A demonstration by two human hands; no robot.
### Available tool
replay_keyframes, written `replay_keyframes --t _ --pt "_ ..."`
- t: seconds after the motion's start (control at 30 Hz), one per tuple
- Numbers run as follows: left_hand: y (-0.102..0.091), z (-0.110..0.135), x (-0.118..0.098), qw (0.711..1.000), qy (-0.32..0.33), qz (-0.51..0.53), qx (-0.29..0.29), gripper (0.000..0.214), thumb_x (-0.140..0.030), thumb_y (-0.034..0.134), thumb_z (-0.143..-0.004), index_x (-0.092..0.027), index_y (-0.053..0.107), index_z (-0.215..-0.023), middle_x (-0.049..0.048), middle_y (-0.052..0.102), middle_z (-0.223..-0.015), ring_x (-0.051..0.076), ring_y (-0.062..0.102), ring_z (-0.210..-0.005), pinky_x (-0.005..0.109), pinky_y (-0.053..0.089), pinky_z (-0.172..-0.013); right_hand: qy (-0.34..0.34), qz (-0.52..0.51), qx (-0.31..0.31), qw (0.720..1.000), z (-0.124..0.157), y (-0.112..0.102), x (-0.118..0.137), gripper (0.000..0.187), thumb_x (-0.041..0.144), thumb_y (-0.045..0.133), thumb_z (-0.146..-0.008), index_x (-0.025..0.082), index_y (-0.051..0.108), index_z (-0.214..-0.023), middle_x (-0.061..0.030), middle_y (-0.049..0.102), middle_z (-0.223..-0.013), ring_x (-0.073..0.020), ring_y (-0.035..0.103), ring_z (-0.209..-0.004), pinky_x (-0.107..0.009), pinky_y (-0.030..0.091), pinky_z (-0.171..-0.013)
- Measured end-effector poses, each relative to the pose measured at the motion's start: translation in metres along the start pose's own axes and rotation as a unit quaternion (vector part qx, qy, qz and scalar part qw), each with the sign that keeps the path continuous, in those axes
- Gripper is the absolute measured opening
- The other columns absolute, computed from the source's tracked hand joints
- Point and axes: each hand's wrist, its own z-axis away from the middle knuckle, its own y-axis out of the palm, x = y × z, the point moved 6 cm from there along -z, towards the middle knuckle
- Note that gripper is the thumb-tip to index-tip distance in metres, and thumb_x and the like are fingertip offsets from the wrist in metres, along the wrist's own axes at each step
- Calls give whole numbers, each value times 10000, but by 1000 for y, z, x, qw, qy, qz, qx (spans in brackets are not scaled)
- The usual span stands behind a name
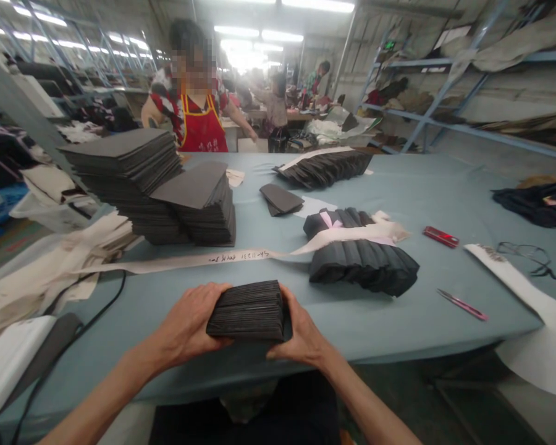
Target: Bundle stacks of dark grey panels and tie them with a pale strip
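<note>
Between my two hands is a thick stack of dark fabric pieces, its layered edges turned toward me, close to the table's front edge. My left hand grips its left end, with the thumb along the lower edge. My right hand clasps the right end; some of its fingers are hidden behind the stack. Beyond it a long pale strip with handwriting runs across the table. To the right, the strip's end lies over a bundle of dark folded pieces.
Tall piles of dark pieces stand at the back left. A fanned dark bundle lies farther back. On the right are a red box-shaped object, thread snips and glasses. A person in a red apron stands across the table.
</note>
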Motion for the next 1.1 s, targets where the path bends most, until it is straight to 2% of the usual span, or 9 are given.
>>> replay_keyframes --t 0.07,0.17,0.4,0.57,0.73,0.87,1.0,1.1 --pt "0 0 1 1000 0 0 -3 675 -348 758 -680 -172 541 -1295 130 693 -1214 362 664 -1116 489 492 -959 6 29 -1 1000 -4 0 2 1259 451 960 -577 174 291 -1606 -189 538 -1508 -368 544 -1382 -543 445 -1173" --pt "3 1 4 1000 7 -7 -12 676 -363 765 -692 -177 537 -1301 128 695 -1218 361 668 -1115 492 497 -962 10 43 -1 999 -11 -1 6 1153 366 927 -592 182 340 -1567 -167 576 -1463 -342 588 -1329 -510 486 -1132" --pt "3 -1 10 997 59 -17 -51 606 -349 748 -716 -223 542 -1272 97 730 -1174 341 709 -1051 466 549 -901 -13 41 16 999 -21 -9 20 1132 382 950 -562 189 378 -1519 -131 655 -1354 -319 659 -1232 -461 531 -1069" --pt "-2 -2 7 992 99 -30 -76 543 -355 727 -728 -254 563 -1235 59 759 -1095 317 741 -956 420 585 -800 -3 37 -8 999 -20 -7 18 1058 395 964 -531 207 462 -1444 -106 683 -1300 -308 689 -1168 -430 555 -1022" --pt "-5 -4 3 990 119 -43 -69 530 -302 697 -713 -257 565 -1224 49 757 -1088 297 740 -960 390 583 -826 -9 44 -60 997 -10 -1 13 992 389 951 -510 199 489 -1367 -98 700 -1190 -306 705 -1081 -442 568 -991" --pt "-8 -13 -6 985 157 -57 -37 522 -262 687 -719 -250 545 -1221 45 726 -1085 272 713 -977 392 551 -874 -35 54 -113 992 3 1 18 895 340 910 -535 218 478 -1310 -82 675 -1161 -289 706 -1032 -415 603 -890" --pt "-18 -31 -27 977 200 -75 3 575 -209 676 -693 -246 518 -1245 57 696 -1145 273 670 -1056 420 494 -965 -67 70 -200 975 19 -2 25 864 311 846 -614 225 431 -1366 -82 668 -1155 -270 713 -1006 -388 623 -833" --pt "-30 -50 -48 967 233 -95 33 569 -191 664 -707 -242 514 -1253 60 682 -1157 279 643 -1085 449 445 -1011 -66 106 -270 955 27 -8 30 800 332 811 -673 212 434 -1368 -103 681 -1136 -281 723 -986 -407 637 -825"
